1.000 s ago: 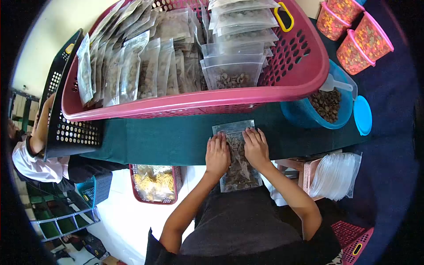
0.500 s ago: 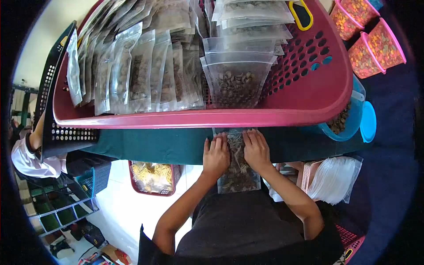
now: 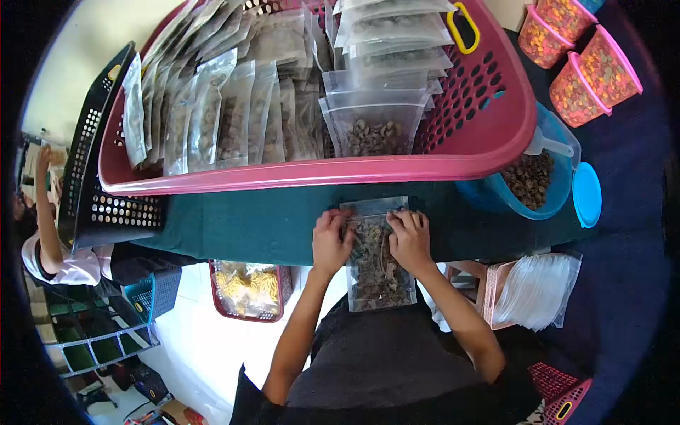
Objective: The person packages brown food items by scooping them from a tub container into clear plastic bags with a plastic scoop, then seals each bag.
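A clear zip pouch (image 3: 382, 265) of dark dried pieces lies at the near edge of the green-covered table, its top end pointing away from me. My left hand (image 3: 332, 241) is at the pouch's upper left edge, fingers bent and blurred by motion, so its grip cannot be made out. On the upper right edge, near the seal line, my right hand (image 3: 409, 237) has its thumb and fingers pressed together on the pouch. Beyond both hands stands a red basket (image 3: 319, 172) holding rows of similar filled pouches.
Right of the basket sit a blue tub (image 3: 517, 195) of dark pieces, a blue lid (image 3: 586, 195) and pink-rimmed tubs (image 3: 581, 88). Empty pouches (image 3: 535, 292) are stacked lower right. At left are a black basket (image 3: 117, 216) and another person (image 3: 53, 248). A basket of yellow pieces (image 3: 248, 290) is below.
The view has shifted slightly. My left hand has moved outward from the pouch's middle, and more of the pouch and its top shows. The other person's arm is now raised.
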